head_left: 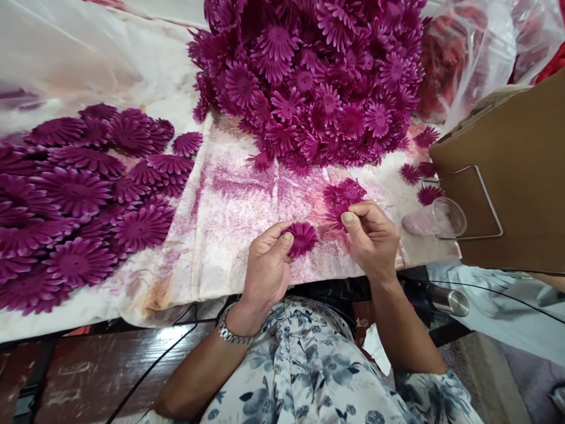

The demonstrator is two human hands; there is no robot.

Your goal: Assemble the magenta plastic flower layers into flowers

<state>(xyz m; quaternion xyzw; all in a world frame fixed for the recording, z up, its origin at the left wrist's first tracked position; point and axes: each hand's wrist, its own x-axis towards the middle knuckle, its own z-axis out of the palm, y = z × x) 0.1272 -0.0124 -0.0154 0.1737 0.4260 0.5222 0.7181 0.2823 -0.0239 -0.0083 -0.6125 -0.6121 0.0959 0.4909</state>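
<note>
Near the table's front edge, my left hand (268,259) pinches a purple fabric flower (303,239) between thumb and fingers, its petals facing up. To the right, my right hand (373,238) is closed in a pinch at the edge of a purple petal piece (336,215). Just behind those fingers lie a few loose purple flower pieces (348,191), partly overlapping it. A large heap of purple flowers (304,82) rises at the back. Flattened, wider purple flower layers (77,194) are spread in an overlapping pile on the left.
A clear plastic cup (448,217) lies on its side by a bent metal wire stand (488,194) and a cardboard box (507,171). Clear bags with red contents (454,59) are at the back right. Purple-stained cloth (238,206) covers the table. A metal flask (448,300) is below the edge.
</note>
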